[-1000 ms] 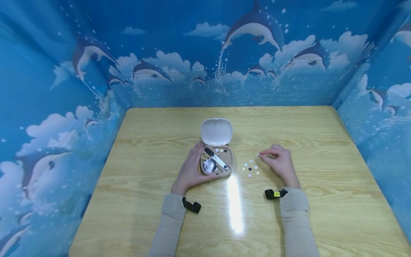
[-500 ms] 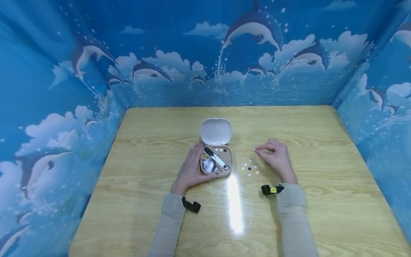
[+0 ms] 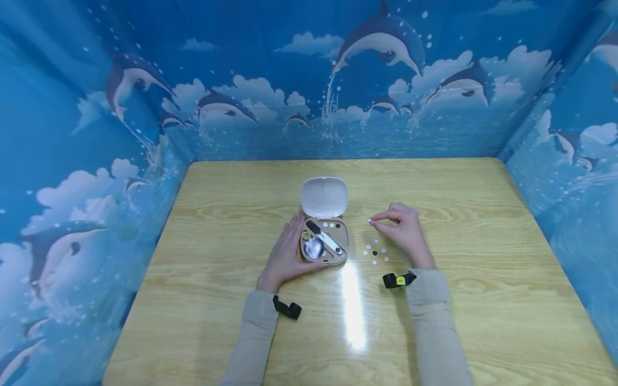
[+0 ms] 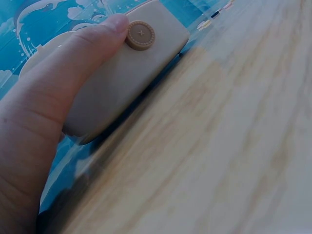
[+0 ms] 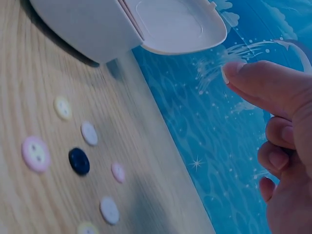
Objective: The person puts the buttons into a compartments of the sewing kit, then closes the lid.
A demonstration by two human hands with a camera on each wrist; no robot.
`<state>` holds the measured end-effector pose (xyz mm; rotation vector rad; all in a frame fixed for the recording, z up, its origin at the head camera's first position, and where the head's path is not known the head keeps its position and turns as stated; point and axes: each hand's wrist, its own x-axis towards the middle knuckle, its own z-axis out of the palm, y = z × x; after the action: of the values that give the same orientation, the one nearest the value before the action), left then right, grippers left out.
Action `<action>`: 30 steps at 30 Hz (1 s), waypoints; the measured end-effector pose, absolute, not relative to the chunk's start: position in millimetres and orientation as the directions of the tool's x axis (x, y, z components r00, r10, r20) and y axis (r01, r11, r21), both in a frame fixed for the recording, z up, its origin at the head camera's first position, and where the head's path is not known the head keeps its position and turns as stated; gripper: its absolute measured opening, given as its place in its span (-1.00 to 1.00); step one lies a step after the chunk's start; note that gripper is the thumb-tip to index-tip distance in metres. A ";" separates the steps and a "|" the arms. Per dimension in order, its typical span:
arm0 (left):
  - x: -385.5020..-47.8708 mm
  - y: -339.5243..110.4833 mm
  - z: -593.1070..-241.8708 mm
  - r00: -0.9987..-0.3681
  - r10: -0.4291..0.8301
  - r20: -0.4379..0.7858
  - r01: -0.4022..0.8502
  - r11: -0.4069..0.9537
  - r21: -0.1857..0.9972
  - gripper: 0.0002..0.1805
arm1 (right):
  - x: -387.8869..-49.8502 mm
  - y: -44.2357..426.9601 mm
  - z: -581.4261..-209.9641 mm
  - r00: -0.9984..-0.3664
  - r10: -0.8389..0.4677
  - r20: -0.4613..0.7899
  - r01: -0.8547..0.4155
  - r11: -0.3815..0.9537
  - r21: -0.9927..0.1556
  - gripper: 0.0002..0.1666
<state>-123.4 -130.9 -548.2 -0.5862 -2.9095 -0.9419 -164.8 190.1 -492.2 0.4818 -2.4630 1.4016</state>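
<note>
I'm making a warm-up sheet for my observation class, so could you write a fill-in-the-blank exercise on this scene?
1. The right hand pinches what looks like a white button between index finger and ____.
2. The lid of the sewing kit isn't shut but ____.
3. Counting the dark button, ____ loose buttons lie on the table.
4. The left hand touches the kit beside a round knob shaped like a ____.

Missing words: thumb; open; seven; button.

Seven tabletop buttons [image 3: 374,253], three cased buttons [image 3: 331,225] — one case [image 3: 342,235]
</note>
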 end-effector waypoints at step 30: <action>-124.4 -132.5 -548.2 -0.920 0.351 0.172 0.382 0.714 0.587 0.51 | -166.0 140.4 -497.0 -0.936 -0.260 0.238 -0.339 0.479 -0.810 -0.90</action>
<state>-124.4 -132.5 -548.2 -0.6127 -2.8638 -0.9969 -166.0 140.4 -497.0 0.5339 -2.6293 1.4690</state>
